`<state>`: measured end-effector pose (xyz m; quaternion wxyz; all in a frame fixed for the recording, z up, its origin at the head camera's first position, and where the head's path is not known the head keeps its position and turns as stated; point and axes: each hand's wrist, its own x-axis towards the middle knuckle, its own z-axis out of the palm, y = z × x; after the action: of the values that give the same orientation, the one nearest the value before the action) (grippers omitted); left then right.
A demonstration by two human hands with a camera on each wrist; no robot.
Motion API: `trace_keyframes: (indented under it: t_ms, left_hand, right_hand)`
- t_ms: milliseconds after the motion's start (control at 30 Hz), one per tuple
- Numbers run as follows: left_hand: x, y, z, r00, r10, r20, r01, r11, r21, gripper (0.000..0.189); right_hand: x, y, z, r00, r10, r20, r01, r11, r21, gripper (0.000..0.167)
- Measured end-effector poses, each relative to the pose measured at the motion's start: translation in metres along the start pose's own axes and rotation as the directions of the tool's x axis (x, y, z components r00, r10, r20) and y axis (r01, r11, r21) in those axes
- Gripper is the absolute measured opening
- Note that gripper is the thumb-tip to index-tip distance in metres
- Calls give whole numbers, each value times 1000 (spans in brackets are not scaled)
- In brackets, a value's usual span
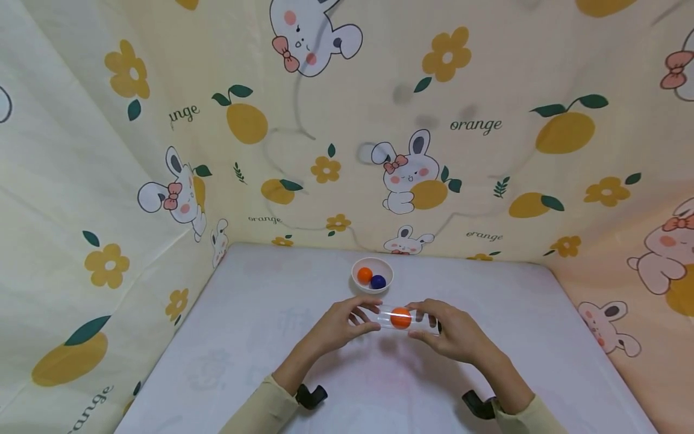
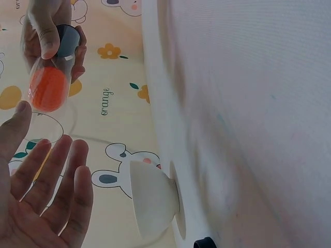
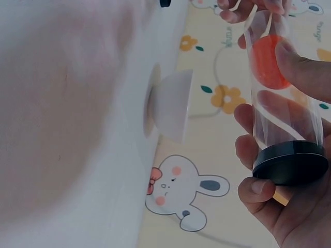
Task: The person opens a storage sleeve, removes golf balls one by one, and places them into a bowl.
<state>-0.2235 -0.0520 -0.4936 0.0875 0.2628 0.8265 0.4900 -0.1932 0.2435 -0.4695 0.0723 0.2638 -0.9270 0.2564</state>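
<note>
A clear plastic tube [image 3: 282, 116] with a black cap [image 3: 290, 161] lies sideways above the table, an orange ball [image 1: 400, 317] inside it. My right hand [image 1: 455, 331] grips the tube near its capped end, thumb along the wall and fingers wrapped round the other side. At the tube's uncapped end is my left hand [image 1: 344, 325], its fingers [image 2: 49, 170] spread and loosely bent, fingertips right at the rim. Just beyond the tube stands a small white bowl [image 1: 355, 284] holding an orange ball [image 1: 365, 275] and a dark blue ball [image 1: 378, 281].
A white-covered table [image 1: 244, 337] spreads under both hands. Cream cloth [image 1: 347, 108] printed with rabbits, flowers and oranges walls in its back and sides. Black straps [image 1: 311, 398] sit at both wrists by the sleeves.
</note>
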Motion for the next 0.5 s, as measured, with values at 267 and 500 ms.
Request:
trace_keyframes:
  t_ms: [267, 500]
  left_hand:
    - [0, -2, 0, 1000, 7, 4, -7, 1000, 9, 49]
    - [0, -1, 0, 1000, 7, 3, -8, 1000, 11, 49]
  right_hand:
    - [0, -1, 0, 999, 24, 22, -23, 1000, -10, 53]
    - [2, -3, -2, 998, 50, 41, -49, 999, -16, 54]
